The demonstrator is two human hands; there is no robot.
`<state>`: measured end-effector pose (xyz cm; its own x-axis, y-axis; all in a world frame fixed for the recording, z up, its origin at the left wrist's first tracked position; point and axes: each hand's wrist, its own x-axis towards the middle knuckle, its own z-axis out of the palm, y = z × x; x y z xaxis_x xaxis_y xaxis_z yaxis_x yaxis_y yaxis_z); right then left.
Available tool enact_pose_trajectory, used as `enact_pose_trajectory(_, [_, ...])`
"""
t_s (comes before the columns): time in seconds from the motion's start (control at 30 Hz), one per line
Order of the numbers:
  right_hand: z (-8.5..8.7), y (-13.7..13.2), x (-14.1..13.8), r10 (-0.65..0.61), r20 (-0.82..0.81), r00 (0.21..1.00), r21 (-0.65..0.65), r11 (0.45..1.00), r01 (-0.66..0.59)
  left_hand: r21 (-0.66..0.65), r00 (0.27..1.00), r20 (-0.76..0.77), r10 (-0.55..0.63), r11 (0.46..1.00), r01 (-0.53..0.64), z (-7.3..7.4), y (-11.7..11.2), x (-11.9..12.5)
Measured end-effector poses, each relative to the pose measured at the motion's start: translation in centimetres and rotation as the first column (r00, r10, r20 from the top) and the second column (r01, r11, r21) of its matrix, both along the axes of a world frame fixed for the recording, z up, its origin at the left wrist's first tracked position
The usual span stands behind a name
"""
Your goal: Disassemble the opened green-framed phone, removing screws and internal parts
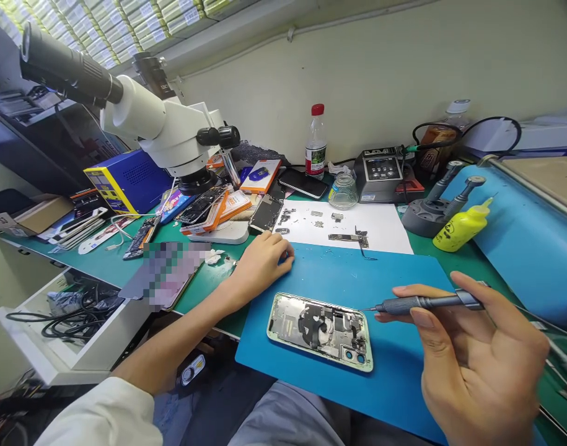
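My right hand (478, 359) is closed round a dark grey precision screwdriver (413, 303). The thin tip points left, at the top edge of an opened phone housing (290, 328) with a pale green frame; I cannot tell if it touches. The housing lies on a blue mat (399, 384), inner parts facing up, two camera rings at its lower right. My left hand (264, 263) rests with curled fingers at the mat's far left edge, beside the white paper (390, 226). Nothing shows in its fingers. On that paper lie a narrow circuit board (343, 238) and several small metal pieces.
A microscope (171, 133) stands at back left above stacked phones and boxes. A glass jar (343, 191), a red-capped bottle (316, 142), a grey control unit (380, 176), a tool holder (422, 217) and a yellow bottle (460, 228) stand behind the mat. An open drawer (74, 359) juts out left.
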<state>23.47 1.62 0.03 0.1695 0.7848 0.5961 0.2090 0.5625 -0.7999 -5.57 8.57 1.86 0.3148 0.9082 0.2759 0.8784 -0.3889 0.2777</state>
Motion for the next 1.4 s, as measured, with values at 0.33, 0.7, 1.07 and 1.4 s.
enact_pose_trajectory(0.33, [0.4,0.0,-0.1,-0.012,-0.008,1.0,-0.028,1.0,0.012,0.03,1.0,0.011,-0.019,0.999,0.019,-0.9,-0.1,-0.2])
enact_pose_trajectory(0.7, [-0.4,-0.6,-0.2,-0.104,0.01,0.994,0.002,0.995,0.104,-0.018,0.984,0.117,-0.136,0.99,0.139,1.1,-5.5,-1.3])
enact_pose_trajectory(1.07, [0.1,-1.5,-1.9,-0.159,0.215,0.963,0.069,0.987,0.148,-0.17,0.935,0.266,-0.233,0.944,0.284,-0.1,-11.4,-2.4])
enact_pose_trajectory(1.4, [-1.8,-4.0,-5.4,-0.113,0.52,0.847,0.288,0.956,-0.049,0.04,0.882,0.452,-0.135,0.991,0.131,-2.5,-10.7,-0.7])
